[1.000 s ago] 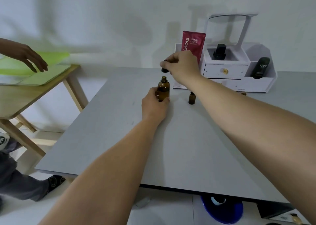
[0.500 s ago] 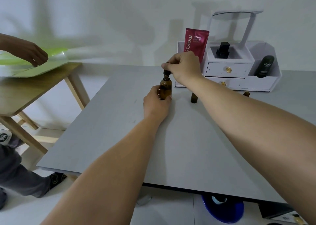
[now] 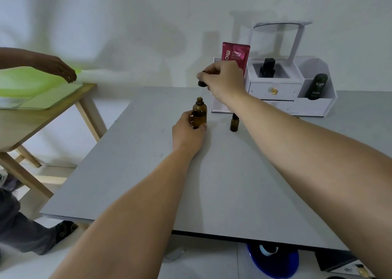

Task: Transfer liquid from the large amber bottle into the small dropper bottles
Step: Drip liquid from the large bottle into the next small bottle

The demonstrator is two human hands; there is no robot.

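Pinching the black cap (image 3: pixel 202 84), your right hand (image 3: pixel 224 77) has lifted it off the large amber bottle (image 3: pixel 199 114) gripped by your left hand (image 3: pixel 187 134), opening it for transfer.

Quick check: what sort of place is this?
Likely a room at home, not a lab: a white cosmetics organiser with a mirror on the grey table, a red tube in it, a wooden side table.

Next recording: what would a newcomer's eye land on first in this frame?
Two bare arms reach over the gray table: the left hand grips the large amber bottle near the middle, while the right hand pinches a dark cap above its open neck. A small dropper bottle stands just right of it, before a white organizer with a red tube.
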